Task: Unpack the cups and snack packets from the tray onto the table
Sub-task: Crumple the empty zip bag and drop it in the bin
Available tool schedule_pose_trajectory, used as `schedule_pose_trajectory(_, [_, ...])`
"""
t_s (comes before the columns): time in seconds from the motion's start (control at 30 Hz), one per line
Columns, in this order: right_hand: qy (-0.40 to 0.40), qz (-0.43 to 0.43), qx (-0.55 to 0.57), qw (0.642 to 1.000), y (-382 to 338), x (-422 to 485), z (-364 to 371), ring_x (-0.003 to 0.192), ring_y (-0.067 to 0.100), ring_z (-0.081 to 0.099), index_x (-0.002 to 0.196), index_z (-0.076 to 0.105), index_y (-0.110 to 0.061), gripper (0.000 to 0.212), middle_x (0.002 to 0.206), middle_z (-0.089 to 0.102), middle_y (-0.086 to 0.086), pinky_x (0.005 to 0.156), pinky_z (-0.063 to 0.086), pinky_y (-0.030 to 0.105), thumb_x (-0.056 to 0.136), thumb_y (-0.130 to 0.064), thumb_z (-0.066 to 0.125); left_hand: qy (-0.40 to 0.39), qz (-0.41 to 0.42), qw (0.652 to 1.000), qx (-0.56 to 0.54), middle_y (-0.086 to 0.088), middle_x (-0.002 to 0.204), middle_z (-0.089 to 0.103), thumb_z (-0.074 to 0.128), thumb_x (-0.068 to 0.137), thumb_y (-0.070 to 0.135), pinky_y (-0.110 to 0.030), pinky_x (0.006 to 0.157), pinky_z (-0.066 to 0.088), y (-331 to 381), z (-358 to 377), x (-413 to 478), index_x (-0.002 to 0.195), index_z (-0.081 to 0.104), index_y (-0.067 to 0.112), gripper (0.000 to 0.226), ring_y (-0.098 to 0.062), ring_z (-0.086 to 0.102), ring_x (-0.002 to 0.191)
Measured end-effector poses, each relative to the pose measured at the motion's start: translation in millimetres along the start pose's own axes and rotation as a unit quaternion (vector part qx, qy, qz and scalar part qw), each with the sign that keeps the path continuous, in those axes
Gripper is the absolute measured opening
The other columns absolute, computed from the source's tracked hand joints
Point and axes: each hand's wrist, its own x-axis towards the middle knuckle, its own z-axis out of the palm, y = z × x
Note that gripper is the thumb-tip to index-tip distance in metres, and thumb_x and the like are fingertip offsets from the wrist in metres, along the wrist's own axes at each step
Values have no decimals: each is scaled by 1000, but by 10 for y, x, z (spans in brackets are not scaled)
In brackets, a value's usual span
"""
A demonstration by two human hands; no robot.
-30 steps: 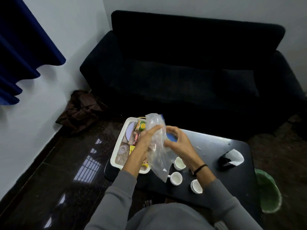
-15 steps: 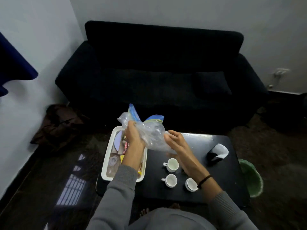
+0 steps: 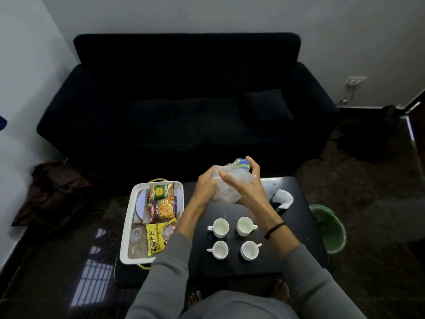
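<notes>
Both hands, left hand point(image 3: 205, 185) and right hand point(image 3: 245, 184), clutch a clear bag point(image 3: 226, 192) (blue packet inside); tray point(image 3: 128, 222) holds snack packets point(image 3: 162, 209).

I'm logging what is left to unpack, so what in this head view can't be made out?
- Clear plastic bag: contents hidden by crumpled plastic and by the left hand and right hand.
- Tray: the floor beneath the snack packets is covered; its near right corner is hidden by the left sleeve.
- Yellow packet: label partly cut off by the sleeve.
- Clear round item in the tray: too faint to identify.
</notes>
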Motion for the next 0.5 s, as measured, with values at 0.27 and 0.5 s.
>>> schedule_pose_trajectory(0.27, [-1,19,4,1000,-255,188,-1392,101,30,76,112,76,-18,40,108,79,12,82,64,46,80,-40,85,-139,-28,987,-69,-11,97,69,51,76,21,-31,78,55,131,1326,-151,100,70,10,32,-22,67,88])
schedule_pose_trajectory(0.5, [105,-5,-59,993,-323,459,-2601,91,25,78,113,75,-23,31,102,80,8,75,64,43,83,-26,81,-199,-47,968,146,-3,119,68,77,83,43,-28,66,56,-191,2402,-158,127,50,36,51,-23,71,106])
